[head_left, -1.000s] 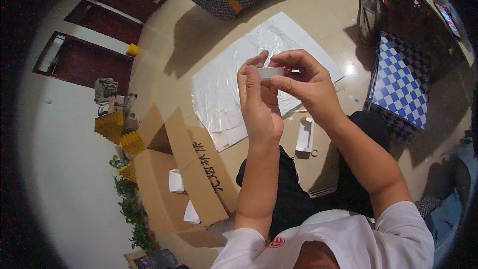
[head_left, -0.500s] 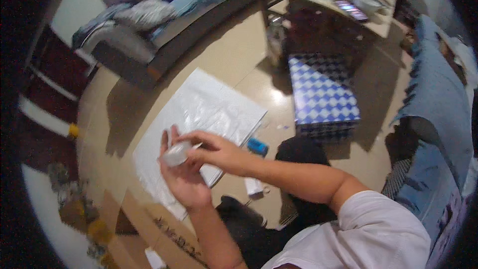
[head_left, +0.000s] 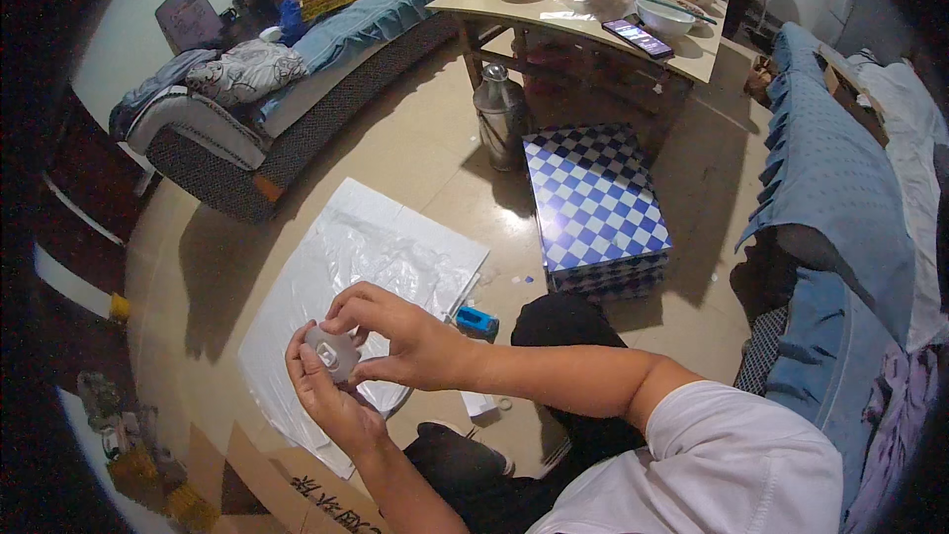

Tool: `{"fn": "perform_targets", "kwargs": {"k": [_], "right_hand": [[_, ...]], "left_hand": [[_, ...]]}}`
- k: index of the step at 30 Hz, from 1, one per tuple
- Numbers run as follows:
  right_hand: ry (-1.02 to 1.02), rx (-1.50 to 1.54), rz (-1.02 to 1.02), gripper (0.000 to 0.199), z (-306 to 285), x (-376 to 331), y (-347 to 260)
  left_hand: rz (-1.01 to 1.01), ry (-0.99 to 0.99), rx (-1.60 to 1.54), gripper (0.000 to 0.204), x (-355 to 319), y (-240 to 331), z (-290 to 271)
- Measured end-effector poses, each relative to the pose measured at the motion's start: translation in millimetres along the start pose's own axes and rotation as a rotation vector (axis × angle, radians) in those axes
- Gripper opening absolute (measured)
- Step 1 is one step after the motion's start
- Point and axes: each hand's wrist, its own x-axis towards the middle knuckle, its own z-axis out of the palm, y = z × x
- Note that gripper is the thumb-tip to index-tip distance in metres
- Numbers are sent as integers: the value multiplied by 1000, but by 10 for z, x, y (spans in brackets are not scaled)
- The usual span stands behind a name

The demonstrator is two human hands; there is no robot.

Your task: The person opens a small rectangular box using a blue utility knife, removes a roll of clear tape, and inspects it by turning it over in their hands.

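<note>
A small round white disc point(head_left: 334, 354), with a squarish form at its middle, is held up above the white sheet. My left hand point(head_left: 326, 391) grips it from the left and below, thumb laid across its face. My right hand point(head_left: 395, 336) curls over from the right, fingertips at its upper edge and thumb near its lower right edge. Below the hands lies a large flat white board or sheet with crinkled clear plastic point(head_left: 366, 247) over it. Beside my right wrist, a blue hand tool or dispenser point(head_left: 476, 320) rests on the floor; its exact kind is unclear.
A blue-and-white chequered box point(head_left: 593, 203) stands ahead, with a metal flask point(head_left: 501, 119) behind it. Farther back is a table point(head_left: 554, 5) bearing bowls and a phone. Sofas flank the floor at far left point(head_left: 198, 158) and right point(head_left: 840, 158). Cardboard point(head_left: 267, 475) lies lower left.
The head view has shifted, bringing more of the table in. The disc has turned its face toward me, and my right fingers have spread from a pinch to around its edge.
</note>
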Motion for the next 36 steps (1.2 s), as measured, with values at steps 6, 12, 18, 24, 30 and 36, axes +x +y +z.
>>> {"fn": "perform_targets", "kwargs": {"k": [6,12,18,24,30,36], "right_hand": [[-73,-59,20,64,-50,38,-112],[-93,-201,-15,69,-52,32,-126],[-75,-302,-40,66,-29,-1,-153],[-39,-186,-151,65,-19,16,-80],[-81,20,-55,66,-75,18,-64],[-116,100,-12,65,-73,33,-120]], "left_hand": [[12,42,21,27,21,-29,-27],[-25,34,6,26,39,-58,-113],[-2,155,106,27,11,-14,-41],[7,186,78,28,40,-20,-80],[17,120,-100,25,32,70,-125],[-13,54,-66,24,28,127,-207]]}}
